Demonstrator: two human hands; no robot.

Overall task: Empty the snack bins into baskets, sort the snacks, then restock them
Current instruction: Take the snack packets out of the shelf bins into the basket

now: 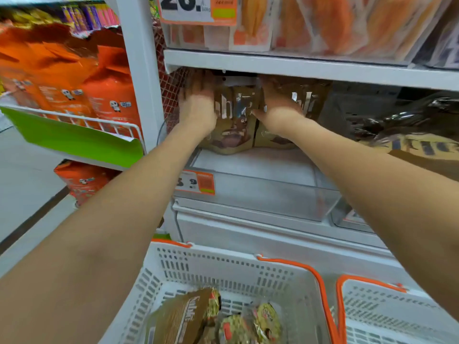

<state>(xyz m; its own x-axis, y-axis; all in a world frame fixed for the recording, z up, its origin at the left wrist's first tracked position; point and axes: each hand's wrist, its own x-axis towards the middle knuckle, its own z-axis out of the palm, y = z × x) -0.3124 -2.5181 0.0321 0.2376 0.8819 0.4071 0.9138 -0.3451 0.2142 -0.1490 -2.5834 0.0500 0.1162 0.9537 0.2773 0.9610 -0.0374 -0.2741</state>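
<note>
Two brown snack bags stand upright at the back of a clear plastic bin (273, 204) on the middle shelf: the left bag (236, 127) and the right bag (310, 100). My left hand (196, 103) lies with straight fingers against the left side of the left bag. My right hand (278, 108) rests flat on the front of the right bag, thumb spread toward the gap between the bags. Both hands are blurred. Below, a white basket (223, 269) with orange handles holds another brown bag (183, 319) and small green-gold packs (250, 326).
A second white basket (387, 309) sits at the right. The neighbouring bin holds dark shiny packs (409, 120). Orange packs (323, 21) fill the shelf above. A wire rack (99, 122) of orange bags (104, 95) hangs at the left. An orange price tag (196, 182) marks the bin front.
</note>
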